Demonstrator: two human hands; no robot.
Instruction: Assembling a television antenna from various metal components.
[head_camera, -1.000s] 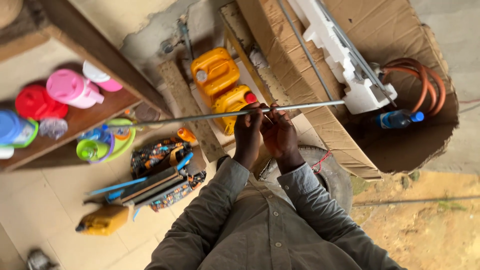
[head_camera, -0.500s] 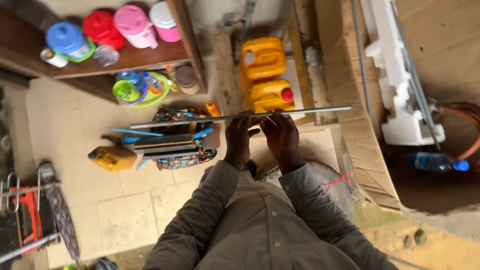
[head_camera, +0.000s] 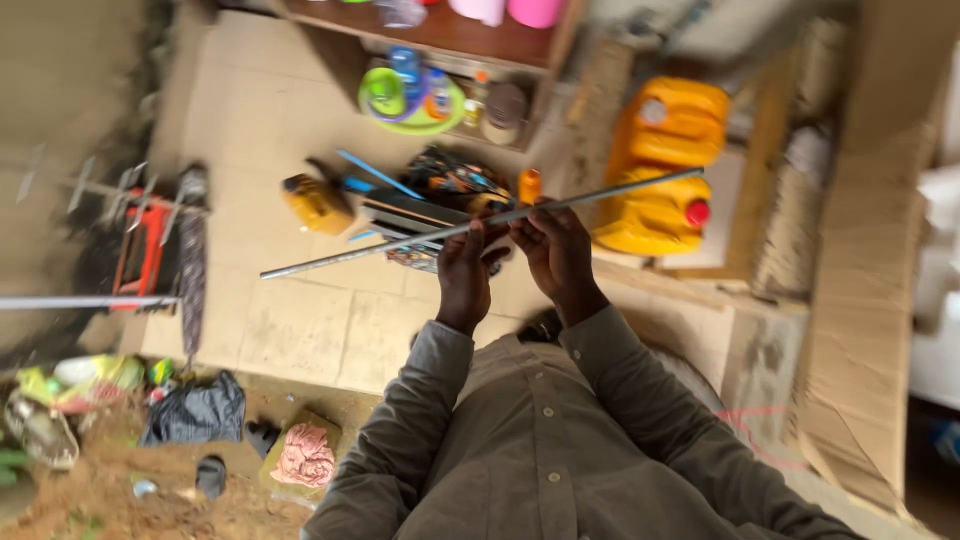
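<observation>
Both hands are gripping a long thin metal rod (head_camera: 400, 242) right at its middle, held up in front of the chest above the floor (head_camera: 300, 320). The left hand (head_camera: 466, 268) is curled under it with the fingers wrapped round. The right hand (head_camera: 553, 246) is pinching it from just beside, thumb and fingertips closed on the metal. The two hands are nearly touching each other. The rod is tilting a bit, its left end lower and pointing out over the tiled floor, its right end higher and crossing in front of the yellow jerrycans (head_camera: 668, 165).

My read: this is the checking or working stage, with the fingers feeling one spot mid-rod. The picture is too blurry to show if there's a thread or mark there. Whatever comes next probably needs a steady two-handed hold so the long ends aren't swinging into stuff.

And there's plenty around. Under the rod, a patterned bag (head_camera: 455, 185) with flat bars on it and a small yellow container (head_camera: 318, 203) are lying on the floor. By the wooden shelf's (head_camera: 470, 38) edge there's a green plate (head_camera: 410, 105) with bottles. A red tool (head_camera: 140, 255) is sitting near the floor's left edge.
</observation>
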